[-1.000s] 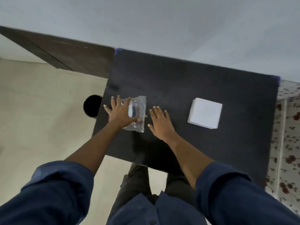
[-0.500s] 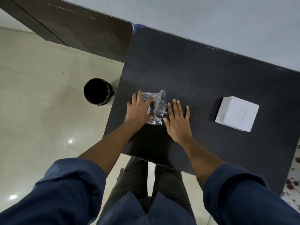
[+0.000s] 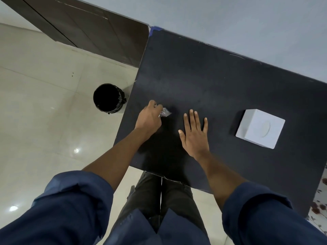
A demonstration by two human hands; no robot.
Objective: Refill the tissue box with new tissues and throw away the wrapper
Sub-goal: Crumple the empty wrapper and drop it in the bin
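My left hand (image 3: 150,117) is closed around the crumpled clear plastic wrapper (image 3: 165,113), of which only a small bunch sticks out to the right of my fingers. It sits over the black table (image 3: 221,82) near its left edge. My right hand (image 3: 194,133) lies flat and open on the table, palm down, holding nothing, a short way right of the wrapper. The white square tissue box (image 3: 260,128) stands on the table further right, with an oval mark on its top.
A round black bin (image 3: 108,99) with a bag liner stands on the pale tiled floor just left of the table's left edge. A dark wooden panel (image 3: 92,27) runs behind it. A flowered cloth (image 3: 318,206) shows at the far right.
My left hand has crumpled the flat wrapper into its fist. My right hand has drawn slightly away from the wrapper. My head has turned left, so the bin shows more fully.
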